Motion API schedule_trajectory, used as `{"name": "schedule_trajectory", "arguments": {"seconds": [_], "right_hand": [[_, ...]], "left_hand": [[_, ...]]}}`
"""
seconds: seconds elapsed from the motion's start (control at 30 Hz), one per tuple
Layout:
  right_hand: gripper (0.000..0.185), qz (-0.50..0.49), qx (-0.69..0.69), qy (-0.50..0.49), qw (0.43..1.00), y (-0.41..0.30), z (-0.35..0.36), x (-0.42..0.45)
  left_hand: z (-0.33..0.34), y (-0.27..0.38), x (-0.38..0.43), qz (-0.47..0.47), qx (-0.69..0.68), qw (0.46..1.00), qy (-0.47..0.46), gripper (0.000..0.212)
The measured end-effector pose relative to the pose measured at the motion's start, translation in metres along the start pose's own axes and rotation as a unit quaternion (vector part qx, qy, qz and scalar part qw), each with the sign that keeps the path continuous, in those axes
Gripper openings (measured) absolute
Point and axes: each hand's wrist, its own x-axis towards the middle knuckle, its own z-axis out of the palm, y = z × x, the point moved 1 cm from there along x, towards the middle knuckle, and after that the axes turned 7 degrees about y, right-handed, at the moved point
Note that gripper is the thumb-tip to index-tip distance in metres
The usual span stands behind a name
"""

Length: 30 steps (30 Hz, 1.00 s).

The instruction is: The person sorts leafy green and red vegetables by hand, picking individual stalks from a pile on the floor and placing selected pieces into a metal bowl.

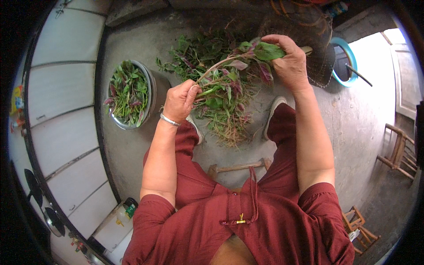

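Observation:
Between my two hands stretches a stem of red-and-green amaranth point(217, 64). My left hand point(181, 99) grips its lower end, along with more leafy stems below. At the leafy tip, my right hand point(291, 61) has its thumb and fingers closed around a green leaf point(266, 51). Beneath the hands, a heap of amaranth plants point(205, 49) lies on the concrete floor, with a tangle of roots point(232, 134) nearest my feet. To the left, picked leaves and stems point(129, 96) fill a metal basin point(151, 89).
White cabinets point(63, 82) line the left side. A dark woven basket point(319, 61) and a blue-rimmed bucket point(353, 66) stand at the upper right. Wooden stools or chairs point(396, 149) are on the right. A wooden bar point(240, 166) shows between my legs.

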Motion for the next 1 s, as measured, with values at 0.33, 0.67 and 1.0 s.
{"name": "schedule_trajectory", "arguments": {"seconds": [0.33,0.67,1.0], "right_hand": [[0.011,0.123,0.178,0.134,0.967,0.005,-0.014,0.012],[0.015,-0.036,-0.016,-0.271,0.962,0.004,0.015,-0.012],[0.011,0.078,0.039,-0.271,0.959,-0.014,0.004,-0.005]], "left_hand": [[-0.002,0.000,0.000,0.076,0.043,0.996,-0.005,0.023],[0.003,0.005,-0.001,0.120,0.069,0.990,-0.029,0.013],[0.006,-0.013,-0.001,0.021,0.146,0.984,-0.097,0.015]]}}
